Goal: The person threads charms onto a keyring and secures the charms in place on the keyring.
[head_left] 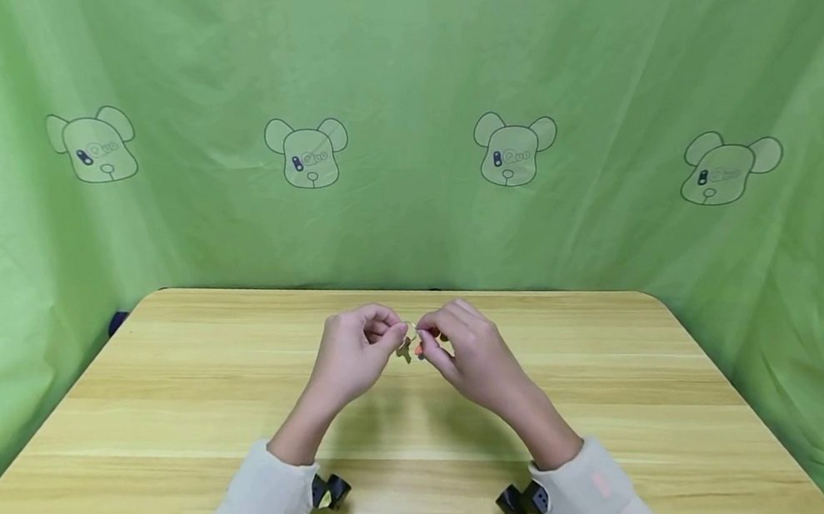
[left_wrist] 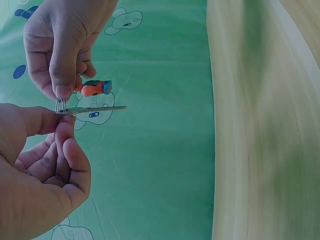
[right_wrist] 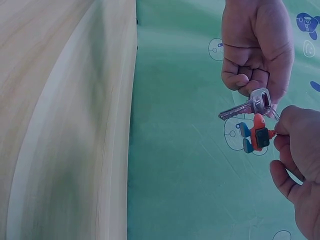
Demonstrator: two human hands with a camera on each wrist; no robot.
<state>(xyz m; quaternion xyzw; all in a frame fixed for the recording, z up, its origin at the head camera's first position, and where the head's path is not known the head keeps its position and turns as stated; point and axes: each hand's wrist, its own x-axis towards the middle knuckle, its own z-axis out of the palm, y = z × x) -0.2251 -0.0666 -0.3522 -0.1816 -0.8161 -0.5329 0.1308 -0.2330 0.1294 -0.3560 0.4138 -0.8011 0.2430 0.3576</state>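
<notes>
Above the table, both hands meet around a small metal key ring (left_wrist: 61, 104). My left hand (head_left: 352, 352) pinches the head of a metal key (right_wrist: 240, 109) between thumb and fingertip, right where it joins the ring. The key's blade points away from the fingers. From the other side, the thumb and finger of my right hand (head_left: 473, 353) pinch the ring. Beside the key hangs a small orange figure charm (right_wrist: 259, 136) with blue feet and a dark block on it, close to the right fingertips. Fingers hide part of the ring.
A light wood-grain table (head_left: 169, 383) with rounded far corners lies below the hands. Green curtain (head_left: 391, 58) with printed bear heads hangs behind and at both sides. Black wrist devices (head_left: 331, 492) stick out from the light sleeves (head_left: 267, 494) near the table.
</notes>
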